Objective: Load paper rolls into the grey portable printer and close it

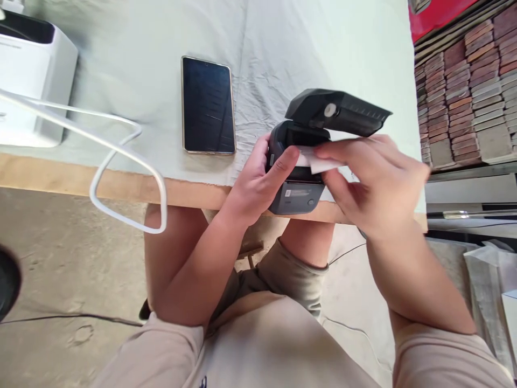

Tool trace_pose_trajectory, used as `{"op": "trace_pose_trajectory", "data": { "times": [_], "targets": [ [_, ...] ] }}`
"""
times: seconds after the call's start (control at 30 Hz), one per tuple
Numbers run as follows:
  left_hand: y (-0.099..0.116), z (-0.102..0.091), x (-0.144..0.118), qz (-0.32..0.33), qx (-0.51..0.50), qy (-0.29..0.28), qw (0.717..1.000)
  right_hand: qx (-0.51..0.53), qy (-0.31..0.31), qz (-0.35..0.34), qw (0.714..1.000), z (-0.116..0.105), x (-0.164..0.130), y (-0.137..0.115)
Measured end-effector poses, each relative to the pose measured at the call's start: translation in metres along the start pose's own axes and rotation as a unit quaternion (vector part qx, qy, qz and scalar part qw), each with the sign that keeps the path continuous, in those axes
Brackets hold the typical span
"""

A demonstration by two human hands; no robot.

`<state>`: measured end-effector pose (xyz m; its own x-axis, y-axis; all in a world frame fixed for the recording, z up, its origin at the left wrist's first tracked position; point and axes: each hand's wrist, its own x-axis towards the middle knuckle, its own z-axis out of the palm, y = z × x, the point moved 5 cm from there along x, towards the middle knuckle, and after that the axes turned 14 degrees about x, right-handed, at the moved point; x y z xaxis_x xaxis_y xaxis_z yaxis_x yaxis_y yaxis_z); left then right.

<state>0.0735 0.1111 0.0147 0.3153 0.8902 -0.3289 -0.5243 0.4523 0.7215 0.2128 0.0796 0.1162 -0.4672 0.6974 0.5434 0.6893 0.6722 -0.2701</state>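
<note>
Paper (319,160), thin and floppy, we pinch lightly by its edge with our right hand (371,183) at three o'clock, while our left hand (258,183) grasps the small rigid printer (297,186), lid (335,110) open.

I saw a small printer (301,161) of dark matt plastic, its lid (335,112) ribbed underneath. The strip (319,160) between my fingers looked like plain white paper. The phone (208,105) had a glossy glass face. The table (121,186) edge was bare wood under a creased, matt pale cloth (283,48). The cable (121,145) looked smooth white plastic.
</note>
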Motion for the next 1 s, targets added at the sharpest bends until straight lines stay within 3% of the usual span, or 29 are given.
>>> {"op": "trace_pose_trajectory", "data": {
  "times": [0.1,0.23,0.37,0.63,0.9,1.0],
  "targets": [
    [0.002,0.002,0.003,0.033,0.044,-0.036,0.998,0.029,0.057,-0.036,0.997,-0.003,-0.009,-0.016],
    [0.003,0.002,0.002,0.019,0.026,-0.023,0.999,0.026,0.015,0.008,1.0,0.008,-0.02,-0.027],
    [0.01,0.005,-0.003,0.018,0.009,-0.015,1.0,0.064,0.045,0.011,0.997,0.009,-0.028,-0.026],
    [0.005,0.001,0.001,0.068,0.037,-0.068,0.995,0.089,0.056,-0.055,0.993,0.014,-0.035,-0.022],
    [-0.001,-0.006,0.003,0.059,0.045,-0.102,0.992,0.09,0.138,-0.112,0.98,0.018,-0.042,-0.027],
    [0.0,-0.008,0.007,0.066,0.047,-0.093,0.992,0.098,0.215,-0.066,0.969,0.012,-0.047,-0.014]
  ]
}}
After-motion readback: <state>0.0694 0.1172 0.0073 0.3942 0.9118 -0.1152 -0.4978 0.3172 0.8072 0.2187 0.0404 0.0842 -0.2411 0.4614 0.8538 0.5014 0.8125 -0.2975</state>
